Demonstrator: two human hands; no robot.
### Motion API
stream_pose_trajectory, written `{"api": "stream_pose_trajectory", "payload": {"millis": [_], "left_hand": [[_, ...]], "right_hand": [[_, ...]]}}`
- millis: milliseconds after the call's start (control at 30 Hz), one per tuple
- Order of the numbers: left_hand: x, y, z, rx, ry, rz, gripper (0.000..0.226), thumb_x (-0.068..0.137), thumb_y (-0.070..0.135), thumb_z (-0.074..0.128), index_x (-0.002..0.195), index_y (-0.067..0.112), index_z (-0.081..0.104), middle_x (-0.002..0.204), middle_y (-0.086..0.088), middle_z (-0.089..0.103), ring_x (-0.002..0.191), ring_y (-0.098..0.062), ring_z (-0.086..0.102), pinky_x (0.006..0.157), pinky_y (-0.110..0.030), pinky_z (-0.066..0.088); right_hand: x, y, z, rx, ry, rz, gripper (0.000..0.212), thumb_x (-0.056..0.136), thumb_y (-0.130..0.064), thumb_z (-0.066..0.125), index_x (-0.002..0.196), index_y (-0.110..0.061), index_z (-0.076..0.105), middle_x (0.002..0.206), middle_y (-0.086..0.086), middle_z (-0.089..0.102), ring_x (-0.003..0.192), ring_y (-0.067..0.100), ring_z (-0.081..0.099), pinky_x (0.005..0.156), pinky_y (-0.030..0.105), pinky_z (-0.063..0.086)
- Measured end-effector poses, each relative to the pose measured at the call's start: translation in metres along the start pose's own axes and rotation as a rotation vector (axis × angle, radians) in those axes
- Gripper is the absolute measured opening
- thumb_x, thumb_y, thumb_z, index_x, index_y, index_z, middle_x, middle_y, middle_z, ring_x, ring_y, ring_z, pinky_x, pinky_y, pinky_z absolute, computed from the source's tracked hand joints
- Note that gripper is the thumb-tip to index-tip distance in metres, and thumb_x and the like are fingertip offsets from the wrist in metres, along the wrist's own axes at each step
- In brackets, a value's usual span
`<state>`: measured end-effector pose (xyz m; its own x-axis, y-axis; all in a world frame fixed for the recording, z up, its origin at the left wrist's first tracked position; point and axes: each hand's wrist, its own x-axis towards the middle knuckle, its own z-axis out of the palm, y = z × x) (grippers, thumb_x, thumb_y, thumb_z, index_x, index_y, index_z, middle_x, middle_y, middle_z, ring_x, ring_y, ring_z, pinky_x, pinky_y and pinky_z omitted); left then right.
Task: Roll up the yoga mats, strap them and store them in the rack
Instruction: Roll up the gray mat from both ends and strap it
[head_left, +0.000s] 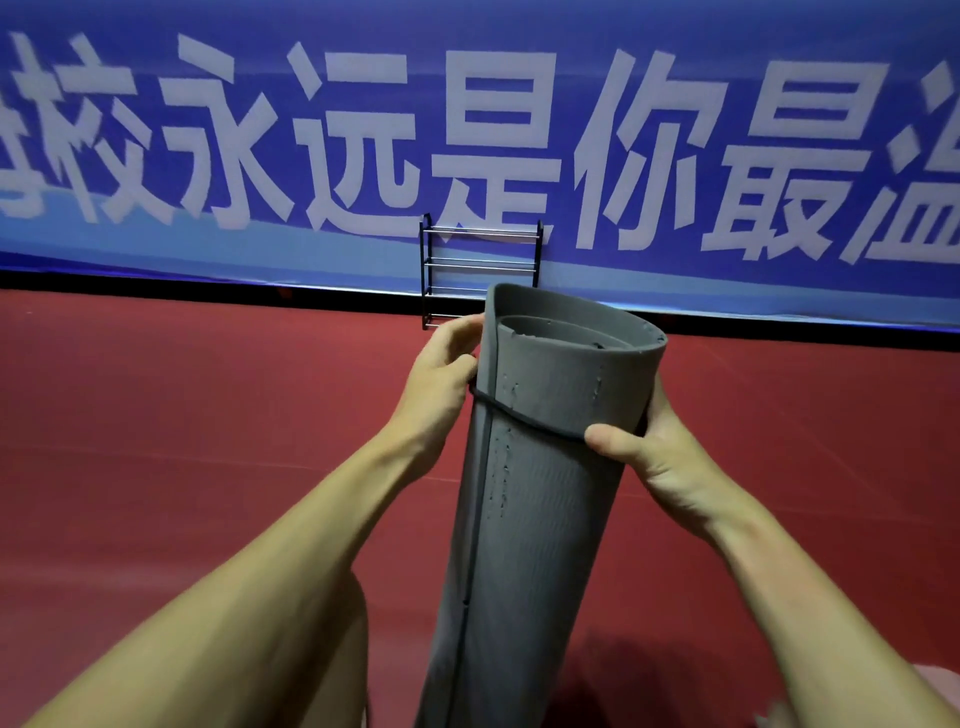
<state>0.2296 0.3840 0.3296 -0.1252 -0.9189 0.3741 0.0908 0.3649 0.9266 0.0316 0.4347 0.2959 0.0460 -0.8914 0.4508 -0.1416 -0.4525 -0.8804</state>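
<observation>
**Floor open on all sides; mat and both hands block the centre**

Rolled grey mat (530, 519) stands near-upright at centre, filling the lane from 6 to 12 o'clock. Left hand (441, 374) clamps its upper edge at 10 o'clock, right hand (654, 457) grips it at 2 o'clock, thumb on the thin black strap (524, 415), so the top of the roll is closed off both sides. Red floor (208, 415) at 9 and 3 o'clock is bare, free passage. Black rack (480, 260) at 12 o'clock, well behind the mat against the blue banner (675, 156); its lower tiers are hidden by the roll, its upper tiers show open gaps between rails.
</observation>
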Motion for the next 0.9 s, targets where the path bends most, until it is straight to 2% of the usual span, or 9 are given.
{"api": "stream_pose_trajectory", "payload": {"millis": [133, 200, 300, 467, 567, 667, 767, 833, 900], "left_hand": [[-0.003, -0.002, -0.006, -0.315, -0.171, -0.040, 0.048, 0.090, -0.006, 0.033, 0.134, 0.005, 0.050, 0.132, -0.011, 0.059, 0.120, -0.020, 0.056, 0.094, -0.026, 0.048], [-0.005, -0.005, -0.008, -0.271, -0.262, -0.056, 0.047, 0.101, 0.038, 0.031, 0.136, 0.012, 0.049, 0.134, -0.007, 0.058, 0.123, -0.018, 0.054, 0.100, -0.029, 0.047], [-0.009, -0.020, -0.018, -0.026, -0.343, -0.067, 0.084, 0.067, 0.084, 0.047, 0.132, 0.031, 0.046, 0.130, 0.012, 0.058, 0.120, 0.000, 0.053, 0.101, -0.021, 0.045], [-0.009, -0.032, -0.035, 0.173, -0.414, -0.064, 0.058, 0.082, 0.051, 0.055, 0.133, 0.029, 0.040, 0.124, 0.019, 0.055, 0.106, 0.012, 0.055, 0.085, -0.007, 0.043], [-0.008, -0.039, -0.053, 0.259, -0.479, -0.117, 0.061, 0.077, 0.046, 0.067, 0.131, 0.027, 0.046, 0.123, 0.014, 0.060, 0.113, 0.000, 0.056, 0.097, -0.019, 0.045], [-0.010, -0.043, -0.064, 0.329, -0.508, -0.178, 0.078, 0.066, 0.037, 0.082, 0.135, 0.027, 0.046, 0.127, 0.015, 0.059, 0.118, 0.002, 0.053, 0.107, -0.032, 0.042], [-0.008, -0.039, -0.067, 0.187, -0.496, -0.139, 0.073, 0.059, 0.044, 0.087, 0.121, 0.023, 0.055, 0.120, 0.010, 0.065, 0.115, -0.004, 0.058, 0.101, -0.025, 0.045], [-0.003, -0.037, -0.065, 0.009, -0.375, -0.146, 0.103, 0.046, 0.061, 0.086, 0.128, 0.011, 0.048, 0.126, -0.002, 0.063, 0.119, -0.016, 0.058, 0.099, -0.029, 0.046], [0.001, -0.039, -0.062, -0.061, -0.280, -0.136, 0.124, 0.038, 0.069, 0.085, 0.137, 0.010, 0.037, 0.131, -0.005, 0.057, 0.120, -0.016, 0.057, 0.100, -0.030, 0.046]], "right_hand": [[-0.002, 0.006, 0.005, -0.077, -0.045, 0.030, 0.113, 0.043, -0.037, 0.083, 0.141, -0.024, 0.027, 0.132, -0.015, 0.051, 0.112, -0.010, 0.053, 0.091, 0.011, 0.043], [-0.002, 0.009, 0.009, -0.076, -0.038, 0.039, 0.119, 0.043, -0.043, 0.085, 0.143, -0.024, 0.025, 0.134, -0.014, 0.049, 0.115, -0.008, 0.051, 0.094, 0.012, 0.042], [-0.002, 0.007, 0.016, -0.019, -0.050, 0.090, 0.132, 0.040, -0.073, 0.082, 0.146, -0.023, 0.021, 0.140, -0.011, 0.047, 0.125, -0.001, 0.048, 0.103, 0.020, 0.042], [-0.002, 0.011, 0.026, 0.026, -0.024, 0.193, 0.118, 0.040, -0.083, 0.073, 0.138, -0.030, 0.033, 0.135, -0.015, 0.052, 0.122, -0.001, 0.051, 0.103, 0.026, 0.044], [-0.003, 0.019, 0.031, -0.114, -0.051, 0.243, 0.108, 0.055, -0.050, 0.087, 0.141, -0.022, 0.028, 0.131, -0.013, 0.051, 0.111, -0.011, 0.051, 0.104, 0.022, 0.042], [-0.004, 0.024, 0.032, -0.135, -0.121, 0.295, 0.095, 0.067, -0.028, 0.085, 0.141, -0.018, 0.027, 0.140, -0.003, 0.046, 0.111, -0.010, 0.048, 0.094, 0.011, 0.044], [-0.002, 0.019, 0.036, -0.110, -0.162, 0.307, 0.114, 0.052, -0.064, 0.083, 0.143, -0.020, 0.030, 0.141, -0.007, 0.047, 0.123, -0.002, 0.049, 0.101, 0.016, 0.042], [0.001, 0.017, 0.041, -0.036, -0.099, 0.299, 0.129, 0.040, -0.088, 0.067, 0.145, -0.021, 0.033, 0.144, -0.010, 0.046, 0.131, 0.002, 0.043, 0.113, 0.029, 0.032], [0.007, 0.017, 0.044, -0.025, -0.004, 0.254, 0.131, 0.041, -0.093, 0.060, 0.147, -0.023, 0.032, 0.148, -0.009, 0.042, 0.136, 0.004, 0.038, 0.117, 0.036, 0.027]]}}
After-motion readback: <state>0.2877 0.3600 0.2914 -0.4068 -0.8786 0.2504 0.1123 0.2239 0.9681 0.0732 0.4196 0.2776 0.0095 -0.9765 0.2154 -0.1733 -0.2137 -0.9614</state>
